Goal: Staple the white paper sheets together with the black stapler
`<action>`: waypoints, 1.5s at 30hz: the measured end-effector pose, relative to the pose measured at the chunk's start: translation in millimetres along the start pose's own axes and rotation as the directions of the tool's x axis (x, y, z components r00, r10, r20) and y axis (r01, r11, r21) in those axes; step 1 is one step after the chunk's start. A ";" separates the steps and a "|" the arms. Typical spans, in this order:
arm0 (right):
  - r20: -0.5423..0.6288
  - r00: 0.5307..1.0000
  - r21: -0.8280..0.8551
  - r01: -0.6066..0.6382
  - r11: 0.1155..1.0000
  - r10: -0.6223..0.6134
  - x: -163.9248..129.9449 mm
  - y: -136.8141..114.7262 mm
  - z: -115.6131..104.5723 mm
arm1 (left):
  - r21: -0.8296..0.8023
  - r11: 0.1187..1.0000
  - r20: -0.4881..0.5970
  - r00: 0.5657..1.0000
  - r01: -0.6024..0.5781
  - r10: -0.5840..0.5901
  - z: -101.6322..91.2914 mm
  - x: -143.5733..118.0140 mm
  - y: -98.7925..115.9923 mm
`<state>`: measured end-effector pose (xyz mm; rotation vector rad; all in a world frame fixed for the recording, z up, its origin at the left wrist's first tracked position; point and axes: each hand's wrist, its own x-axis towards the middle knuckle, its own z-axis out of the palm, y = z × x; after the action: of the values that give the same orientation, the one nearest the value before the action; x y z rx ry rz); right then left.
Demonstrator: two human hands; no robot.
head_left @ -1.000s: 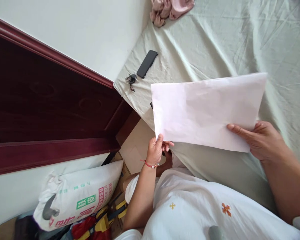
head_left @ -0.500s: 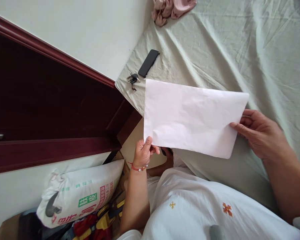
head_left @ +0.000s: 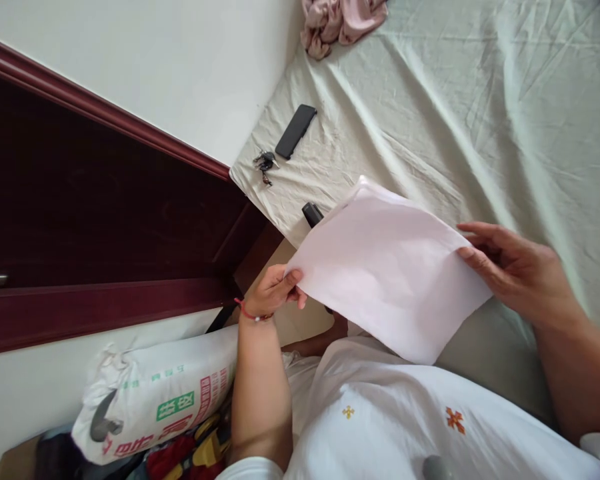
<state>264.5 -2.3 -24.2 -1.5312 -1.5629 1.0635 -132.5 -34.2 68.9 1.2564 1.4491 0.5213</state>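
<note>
A sheet of white paper (head_left: 390, 267) is held slanted above the edge of the bed, bowed slightly along its length. My left hand (head_left: 277, 288), with a red bracelet at the wrist, pinches its left corner between thumb and fingers. At the opposite edge my right hand (head_left: 515, 270) grips the paper, thumb on top and the other fingers partly behind it. The far edge looks folded or doubled, though I cannot tell how many layers there are. A black object (head_left: 312, 214) pokes out from behind the paper, mostly hidden.
On the pale green bedsheet (head_left: 545, 120) lie a dark phone-like slab (head_left: 296, 131), a bunch of keys (head_left: 265, 161) and a crumpled pink cloth (head_left: 343, 27). To the left stand a dark red wooden panel (head_left: 95, 180) and a printed white sack (head_left: 165, 393) with tools beside it.
The paper has turned and tilted, its near corner now lower toward my lap. My left hand has shifted slightly left. A black object behind the paper has come into view.
</note>
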 end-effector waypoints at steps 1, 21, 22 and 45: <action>0.045 0.999 -0.041 -0.010 0.999 0.012 0.3 -0.1 -1.5 | -0.051 0.998 -0.014 0.999 0.032 -0.033 2.4 9.2 -7.4; 0.198 0.944 -0.320 -0.191 0.928 0.262 9.3 -10.7 -9.2 | -0.334 0.933 -0.464 0.838 0.133 -0.286 53.6 61.8 -31.8; 0.206 0.939 -0.322 -0.200 0.925 0.274 9.8 -10.5 -9.7 | -0.335 0.933 -0.497 0.818 0.127 -0.290 54.9 64.1 -31.5; 0.104 0.931 -0.242 -0.317 0.917 0.350 5.7 -4.7 -10.9 | -0.345 0.937 -0.661 0.695 0.053 -0.283 62.7 90.2 -33.7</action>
<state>271.9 4.4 -15.7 -1.9667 -1.5960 1.2447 -75.6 14.9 -18.0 0.6650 2.0007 1.1399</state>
